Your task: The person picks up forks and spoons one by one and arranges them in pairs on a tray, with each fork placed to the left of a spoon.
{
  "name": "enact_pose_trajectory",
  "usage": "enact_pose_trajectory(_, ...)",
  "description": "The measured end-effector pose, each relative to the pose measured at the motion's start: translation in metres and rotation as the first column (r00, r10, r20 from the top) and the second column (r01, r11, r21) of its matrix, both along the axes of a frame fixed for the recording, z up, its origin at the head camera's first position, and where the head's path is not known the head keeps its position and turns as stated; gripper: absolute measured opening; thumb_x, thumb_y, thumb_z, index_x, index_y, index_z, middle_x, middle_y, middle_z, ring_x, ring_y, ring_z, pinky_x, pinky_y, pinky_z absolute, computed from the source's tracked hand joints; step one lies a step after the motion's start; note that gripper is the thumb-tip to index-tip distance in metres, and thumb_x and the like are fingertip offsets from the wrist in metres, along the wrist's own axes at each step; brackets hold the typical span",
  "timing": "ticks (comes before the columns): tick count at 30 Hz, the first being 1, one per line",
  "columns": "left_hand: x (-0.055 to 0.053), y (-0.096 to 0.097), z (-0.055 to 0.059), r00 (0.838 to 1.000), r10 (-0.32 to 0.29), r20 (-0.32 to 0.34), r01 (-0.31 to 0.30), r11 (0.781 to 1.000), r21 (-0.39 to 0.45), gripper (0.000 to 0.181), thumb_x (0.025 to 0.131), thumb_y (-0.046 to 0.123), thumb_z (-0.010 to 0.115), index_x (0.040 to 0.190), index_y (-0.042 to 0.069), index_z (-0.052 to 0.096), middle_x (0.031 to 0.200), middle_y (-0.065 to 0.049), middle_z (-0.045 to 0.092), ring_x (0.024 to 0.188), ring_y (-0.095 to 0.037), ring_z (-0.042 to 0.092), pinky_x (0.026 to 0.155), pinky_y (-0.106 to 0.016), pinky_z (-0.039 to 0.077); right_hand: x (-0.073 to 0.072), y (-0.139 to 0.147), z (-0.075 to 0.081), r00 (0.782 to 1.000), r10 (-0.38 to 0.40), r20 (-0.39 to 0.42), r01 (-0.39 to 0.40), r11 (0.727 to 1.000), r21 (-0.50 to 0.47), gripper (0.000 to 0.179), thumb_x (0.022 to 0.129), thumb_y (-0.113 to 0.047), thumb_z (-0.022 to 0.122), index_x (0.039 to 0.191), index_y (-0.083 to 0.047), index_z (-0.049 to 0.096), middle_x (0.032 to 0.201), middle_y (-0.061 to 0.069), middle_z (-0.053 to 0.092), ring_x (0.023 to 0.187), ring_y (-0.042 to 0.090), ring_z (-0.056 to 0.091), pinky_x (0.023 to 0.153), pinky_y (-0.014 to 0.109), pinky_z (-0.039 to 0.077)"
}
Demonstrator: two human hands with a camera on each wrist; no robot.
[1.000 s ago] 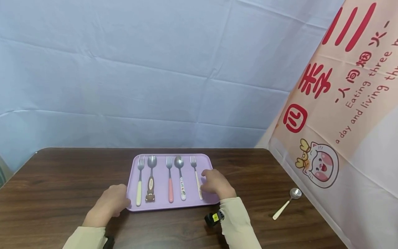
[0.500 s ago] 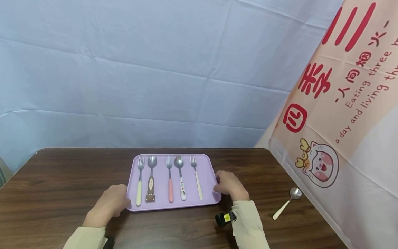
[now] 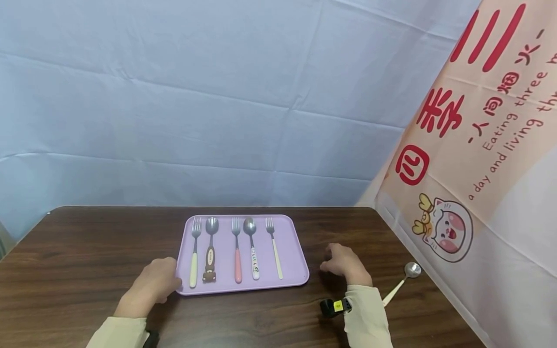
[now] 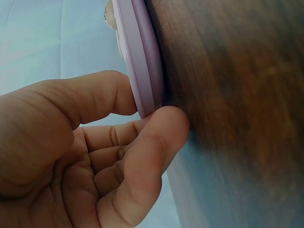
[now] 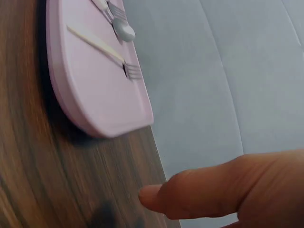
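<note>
A lilac tray point(image 3: 289, 251) lies on the table, bearing a row of cutlery. From left to right come a fork with a pale yellow handle point(image 3: 193, 270), a spoon with a brown bear handle point(image 3: 210, 266), a pink-handled fork point(image 3: 238, 266), a spoon with a printed white handle point(image 3: 254, 263) and a cream-handled fork point(image 3: 277, 258). My left hand point(image 3: 154, 282) pinches the tray's near left corner, thumb on the rim and fingers at its underside. Right of the tray, my right hand point(image 3: 345, 266) holds nothing. A cream-handled spoon point(image 3: 412, 270) lies farther right, its handle end partly behind the right sleeve.
The dark wooden table point(image 3: 109, 237) meets a pale blue cloth point(image 3: 196, 121) along its back edge. A printed banner point(image 3: 491, 159) hangs along the right side, close to the lone spoon. A black strap device point(image 3: 332, 308) sits at the right wrist.
My right hand has moved rightward, from over the tray beside the cream-handled fork, past the tray's right rim, toward the lone spoon. My left hand and the tray stay in place.
</note>
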State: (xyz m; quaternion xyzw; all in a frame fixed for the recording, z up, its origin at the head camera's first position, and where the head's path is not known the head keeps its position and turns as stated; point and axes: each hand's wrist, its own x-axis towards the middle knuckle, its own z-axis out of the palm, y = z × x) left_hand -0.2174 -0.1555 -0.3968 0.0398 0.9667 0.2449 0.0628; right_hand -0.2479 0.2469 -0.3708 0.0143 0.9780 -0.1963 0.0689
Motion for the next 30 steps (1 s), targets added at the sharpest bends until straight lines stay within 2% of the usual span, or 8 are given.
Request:
enact_pose_trajectory(8,0.0,0.0,-0.001,1.0,-0.003,-0.013,0.003,1.0,0.014,0.003,0.072,0.0,0.055,0.071,-0.001,0.052,0.056,-0.008,0.048,0.041,-0.016,0.052,0.04,-0.028,0.042,0.005,0.02,0.0,1.0,-0.018,-0.007,0.018,0.998,0.052,0.047,0.075,-0.011,0.069,0.114,0.011,0.054,0.105,0.025,0.058,0.095,0.037,0.056,0.079,0.051,0.044)
enact_pose_trajectory(15,0.0,0.0,0.0,1.0,-0.005,-0.015,0.006,1.0,0.025,0.003,0.072,0.0,0.055,0.071,0.0,0.052,0.056,-0.007,0.048,0.041,-0.016,0.052,0.04,-0.028,0.042,0.011,0.033,0.001,0.999,-0.05,0.011,0.049,0.997,0.053,0.049,0.077,-0.011,0.067,0.117,0.012,0.051,0.108,0.029,0.056,0.096,0.041,0.055,0.077,0.052,0.044)
enact_pose_trajectory(20,0.0,0.0,-0.001,1.0,-0.007,-0.02,0.008,1.0,0.027,0.004,0.072,0.0,0.055,0.07,0.0,0.052,0.055,-0.007,0.048,0.04,-0.015,0.051,0.04,-0.028,0.042,0.013,0.045,0.002,0.998,-0.065,0.018,0.063,0.996,0.068,0.045,0.077,-0.012,0.068,0.112,0.012,0.053,0.102,0.028,0.057,0.09,0.04,0.056,0.074,0.051,0.045)
enact_pose_trajectory(30,0.001,0.0,0.0,1.0,-0.003,-0.014,0.003,1.0,0.025,0.003,0.072,0.0,0.054,0.071,-0.001,0.052,0.056,-0.007,0.048,0.041,-0.016,0.051,0.04,-0.028,0.042,0.018,0.071,0.004,0.993,-0.107,0.051,0.103,0.993,0.062,0.045,0.076,-0.012,0.067,0.109,0.015,0.052,0.1,0.03,0.056,0.091,0.042,0.055,0.074,0.052,0.045)
